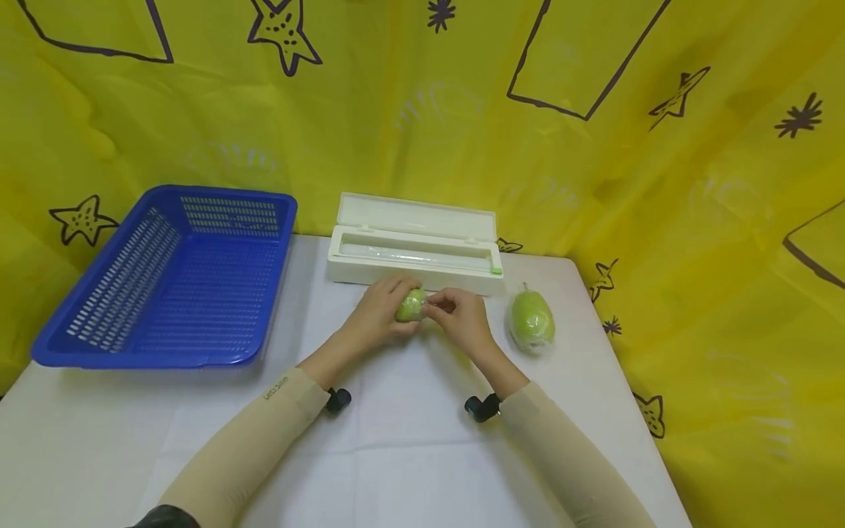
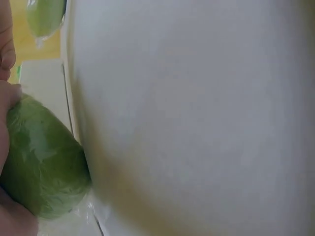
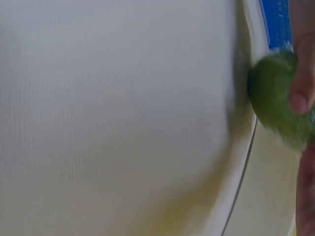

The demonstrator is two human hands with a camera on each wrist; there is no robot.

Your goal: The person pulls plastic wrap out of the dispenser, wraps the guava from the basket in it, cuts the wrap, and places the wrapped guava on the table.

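Note:
A green fruit (image 1: 411,306) wrapped in clear plastic film is in my left hand (image 1: 376,312), whose fingers and thumb curl round it. My right hand (image 1: 465,323) pinches the film at the fruit's right end with thumb and fingertips. In the left wrist view the fruit (image 2: 47,157) looks glossy, with loose film sticking out at its lower end. The right wrist view shows part of the fruit (image 3: 270,93) under the left thumb (image 3: 301,91). Farther right on the table lies a second film-wrapped green fruit (image 1: 532,320), with a short stem at its far end.
Just behind my hands stands a white cling film dispenser (image 1: 416,276), its lid (image 1: 416,215) raised and a roll of film (image 1: 416,254) inside. A blue plastic basket (image 1: 165,360) is at the left. Yellow patterned cloth (image 1: 409,147) hangs behind the white-covered table (image 1: 409,484).

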